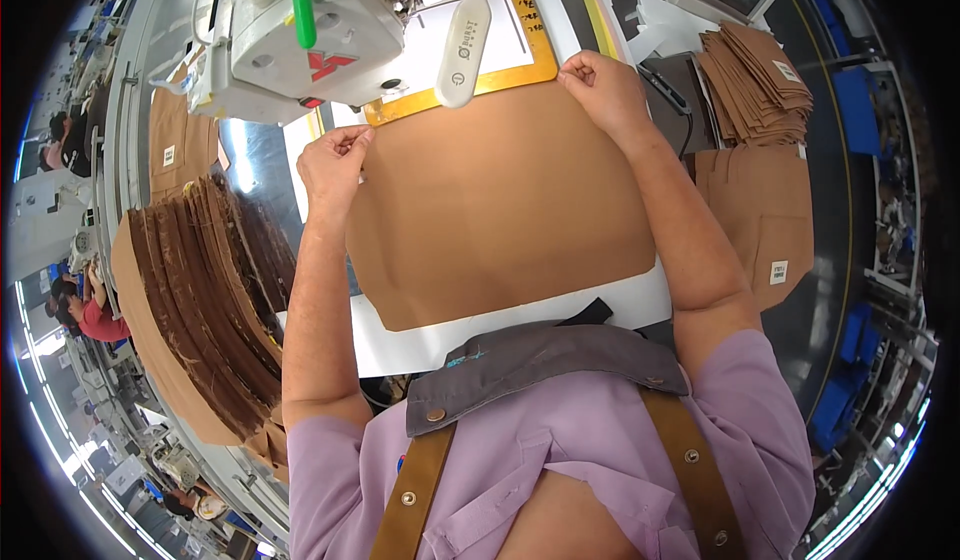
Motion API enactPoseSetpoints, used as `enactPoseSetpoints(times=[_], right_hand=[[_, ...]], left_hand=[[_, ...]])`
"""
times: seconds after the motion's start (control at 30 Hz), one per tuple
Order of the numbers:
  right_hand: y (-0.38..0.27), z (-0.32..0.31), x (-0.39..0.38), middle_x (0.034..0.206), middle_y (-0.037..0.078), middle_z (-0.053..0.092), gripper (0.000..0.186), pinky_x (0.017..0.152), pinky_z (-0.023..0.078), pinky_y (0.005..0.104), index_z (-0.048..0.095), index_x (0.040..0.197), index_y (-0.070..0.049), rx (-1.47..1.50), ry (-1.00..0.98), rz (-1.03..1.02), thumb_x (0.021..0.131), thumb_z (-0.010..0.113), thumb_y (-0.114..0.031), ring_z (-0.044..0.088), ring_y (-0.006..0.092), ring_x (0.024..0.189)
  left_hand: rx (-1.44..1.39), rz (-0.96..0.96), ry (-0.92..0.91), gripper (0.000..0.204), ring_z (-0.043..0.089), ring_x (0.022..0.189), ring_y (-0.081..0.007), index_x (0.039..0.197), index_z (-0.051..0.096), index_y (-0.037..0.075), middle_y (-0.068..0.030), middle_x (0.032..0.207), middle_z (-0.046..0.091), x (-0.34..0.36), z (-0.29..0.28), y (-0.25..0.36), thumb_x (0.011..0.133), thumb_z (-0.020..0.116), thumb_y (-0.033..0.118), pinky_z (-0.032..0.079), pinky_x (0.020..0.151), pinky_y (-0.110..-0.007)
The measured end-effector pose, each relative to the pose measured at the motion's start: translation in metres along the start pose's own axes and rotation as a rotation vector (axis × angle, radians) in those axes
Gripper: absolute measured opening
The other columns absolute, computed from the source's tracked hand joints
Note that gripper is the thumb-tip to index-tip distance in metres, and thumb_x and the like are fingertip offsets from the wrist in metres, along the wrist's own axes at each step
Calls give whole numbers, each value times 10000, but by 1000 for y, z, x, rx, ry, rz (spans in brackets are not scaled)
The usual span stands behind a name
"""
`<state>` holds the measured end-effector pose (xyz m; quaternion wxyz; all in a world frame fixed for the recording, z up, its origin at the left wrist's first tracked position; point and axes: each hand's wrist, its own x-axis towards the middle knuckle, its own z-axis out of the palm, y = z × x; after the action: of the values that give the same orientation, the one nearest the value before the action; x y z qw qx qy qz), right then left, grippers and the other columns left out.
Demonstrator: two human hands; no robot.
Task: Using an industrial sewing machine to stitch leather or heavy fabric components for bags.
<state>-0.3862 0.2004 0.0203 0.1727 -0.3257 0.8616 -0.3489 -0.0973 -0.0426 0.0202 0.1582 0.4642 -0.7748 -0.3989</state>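
I am pinching the far left corner of a tan fabric panel (500,210) between the thumb and fingertips of my left hand (335,165), at about ten o'clock from the panel's middle. My right hand (603,88) is doing the same at the far right corner, around one o'clock, with its fingers curled and pressed onto the cloth edge. I judge I am holding both corners this way to keep the top edge taut and square against the yellow template frame (505,72) lying just beyond it at twelve o'clock.

The panel is lying flat on the white work surface (520,325), spread between my forearms, its near edge curving toward my chest at six o'clock. The grey-white sewing machine head (300,35) is sitting at eleven o'clock, with a white lamp arm (462,45) hanging over the frame.

No bins are showing; the stock is simply stacked. A fanned pile of cut tan pieces (215,300) is leaning at nine o'clock, and a smaller stack of folded tan pieces (755,80) is resting at two o'clock, with a labelled piece (765,230) below it at three o'clock.
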Motion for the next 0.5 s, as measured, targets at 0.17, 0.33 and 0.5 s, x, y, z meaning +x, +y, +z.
enactPoseSetpoints(times=[0.17, 0.33, 0.5], right_hand=[[8, 3, 34, 873, 33, 766, 188, 754, 552, 354, 764, 1008, -122, -14, 45, -39, 919, 711, -279, 725, 200, 807], [6, 10, 83, 937, 32, 781, 209, 797, 575, 370, 782, 1022, -162, -75, 60, -79, 911, 716, -326, 741, 230, 879], [-3, 19, 149, 920, 30, 779, 232, 765, 565, 340, 773, 1023, -120, -134, 113, -192, 913, 724, -318, 736, 200, 826]], left_hand=[[142, 71, 50, 165, 702, 702, -133, 945, 824, 85, -12, 745, 749, 38, 5, -19, 850, 807, 219, 570, 728, -306], [368, 576, 276, 382, 687, 1101, -242, 1241, 711, 78, -91, 1156, 740, 112, 13, -60, 882, 760, 199, 547, 941, -379], [-440, 274, 166, 237, 674, 1052, -268, 1120, 726, -2, -115, 1161, 734, 145, -15, -94, 908, 733, 105, 526, 939, -398]])
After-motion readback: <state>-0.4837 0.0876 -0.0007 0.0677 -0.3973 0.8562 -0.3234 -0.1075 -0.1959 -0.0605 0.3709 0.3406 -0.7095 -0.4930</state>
